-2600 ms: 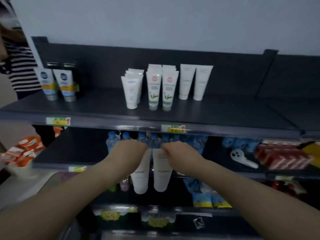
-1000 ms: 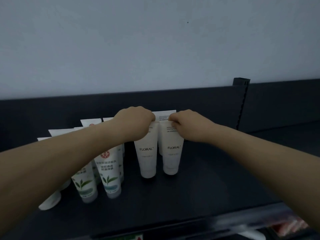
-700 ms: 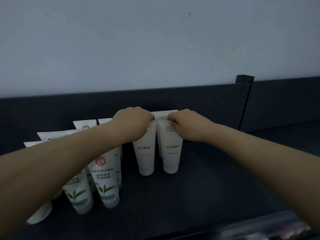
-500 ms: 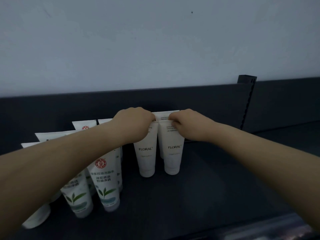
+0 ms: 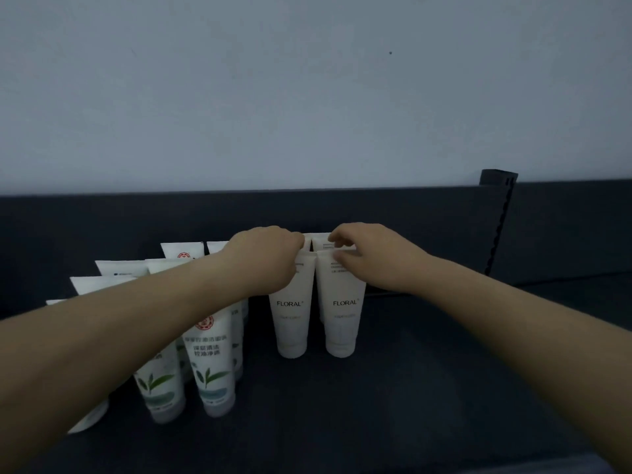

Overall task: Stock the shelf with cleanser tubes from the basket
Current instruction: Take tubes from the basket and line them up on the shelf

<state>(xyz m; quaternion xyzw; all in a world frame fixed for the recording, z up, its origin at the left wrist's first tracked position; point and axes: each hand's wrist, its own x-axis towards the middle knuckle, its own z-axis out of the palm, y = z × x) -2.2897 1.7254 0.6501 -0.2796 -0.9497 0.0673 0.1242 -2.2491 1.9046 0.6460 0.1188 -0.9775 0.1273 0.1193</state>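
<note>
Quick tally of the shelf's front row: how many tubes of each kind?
FLORAL tubes: 2
Green-leaf tubes: 2
White tube, far left, label hidden: 1
Total: 5, not counting those behind.

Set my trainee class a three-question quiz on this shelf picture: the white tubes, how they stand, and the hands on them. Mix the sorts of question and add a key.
1. True or false: the left FLORAL tube and the right FLORAL tube stand cap down on the shelf.
2. The neighbouring tubes to the left of them carry a print of: A green leaves, B red stripes, C blue waves.
3. Fill in: the top of the left FLORAL tube is gripped by the ____ hand.

Key
1. True.
2. A.
3. Left: the left hand is closed over that tube's crimped end.
</note>
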